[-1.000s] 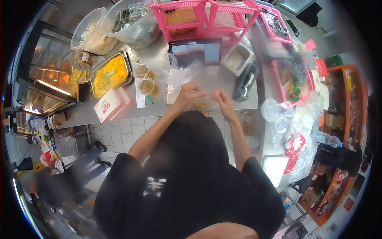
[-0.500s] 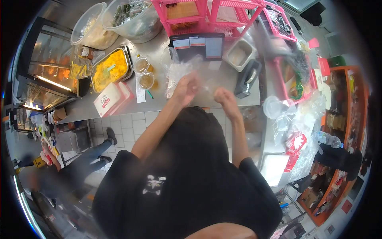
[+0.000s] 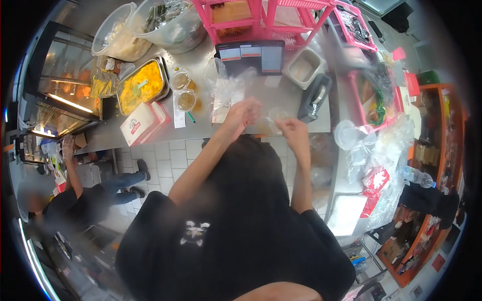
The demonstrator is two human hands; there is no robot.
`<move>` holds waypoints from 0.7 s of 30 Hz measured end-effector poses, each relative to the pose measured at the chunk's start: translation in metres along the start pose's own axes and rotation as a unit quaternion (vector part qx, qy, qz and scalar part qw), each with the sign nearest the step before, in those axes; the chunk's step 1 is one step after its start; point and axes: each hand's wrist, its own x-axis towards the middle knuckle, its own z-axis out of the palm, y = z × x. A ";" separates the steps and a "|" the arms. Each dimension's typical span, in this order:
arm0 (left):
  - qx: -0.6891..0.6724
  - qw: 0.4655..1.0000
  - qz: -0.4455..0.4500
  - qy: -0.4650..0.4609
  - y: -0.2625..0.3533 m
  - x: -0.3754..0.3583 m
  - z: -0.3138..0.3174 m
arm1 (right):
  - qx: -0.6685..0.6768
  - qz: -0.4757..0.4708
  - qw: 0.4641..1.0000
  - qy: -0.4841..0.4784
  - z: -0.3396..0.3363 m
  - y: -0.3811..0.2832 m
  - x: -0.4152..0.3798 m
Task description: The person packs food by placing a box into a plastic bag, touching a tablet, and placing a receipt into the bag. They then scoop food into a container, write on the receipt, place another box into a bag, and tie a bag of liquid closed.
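Above the metal counter, near its front edge, my left hand has its fingers curled. My right hand is pinched a little to the right of it. Between them is something thin and clear, like plastic film, gripped by my right hand; whether my left fingers also hold it is too blurred to tell. Crumpled clear plastic bags lie behind my left hand. A dark tape dispenser stands behind and right of my right hand.
On the left are a tray of yellow food, lidded cups and red-white boxes. A tablet and pink racks stand behind. Another person is at the far left. Plastic packaging covers the right side.
My hands have shifted slightly, my right hand lower and its fingers now pinching toward the left. The person at the far left has raised an arm.
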 end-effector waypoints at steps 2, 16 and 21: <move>0.031 0.999 0.003 0.034 -0.005 0.002 0.004 | -0.309 -0.006 0.946 -0.101 -0.002 -0.018 -0.004; 0.691 0.543 0.473 0.067 0.037 -0.017 0.044 | 0.129 -0.115 0.980 -0.096 0.064 0.024 0.021; 0.600 0.672 0.427 0.079 0.077 0.028 0.004 | 0.430 0.039 0.895 -0.114 0.055 -0.017 0.042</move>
